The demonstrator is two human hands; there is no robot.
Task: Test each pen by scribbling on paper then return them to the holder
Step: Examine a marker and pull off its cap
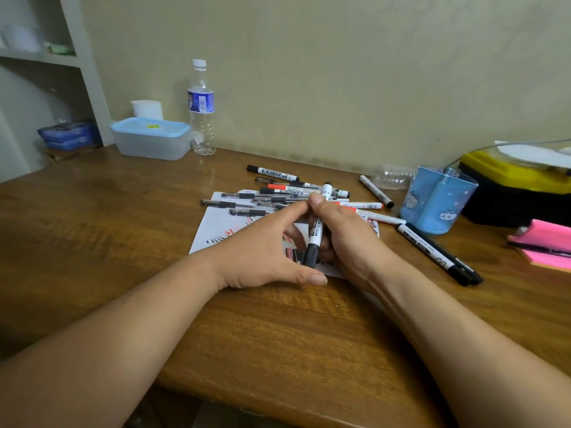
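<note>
Take the scribbled white paper sheet point(216, 223) on the brown wooden table point(123, 242) as the anchor. Well beyond its far-left corner, leave alone the clear plastic box with the pale blue lid point(151, 139) and the clear plastic water bottle point(201, 109); no call to reach there.

Over the sheet's near-left part, keep the left hand point(265, 242) planted: thumb straight along the near edge, index finger arched up beside the right thumb. Any hold on the cap by its hidden fingers: impossible to tell.

Along the sheet's far edge, mind the loose heap of black and red pens point(278, 197).

Over the sheet's middle, steady the white-barrelled whiteboard marker with the black cap point(315, 233), near upright, cap end down, clamped in the curled fingers of the right hand point(346, 236). Probably a capping or uncapping step, so work the cap straight along the barrel with no twist sideways. Scribble only on the bare patch at the sheet's left side.

Just off the sheet's right edge, steer round the pair of long black-and-white markers point(438, 254) lying side by side. Further right of the sheet, aim for the light blue plastic pen holder with cat faces point(432, 208), upright, no pens showing above its rim; lift over the strays rather than sweeping through. Further right again, avoid the pink sticky-note pad point(543, 242).

Nearer than the sheet, use the bare wood up to the table's front edge for the forearms.
</note>
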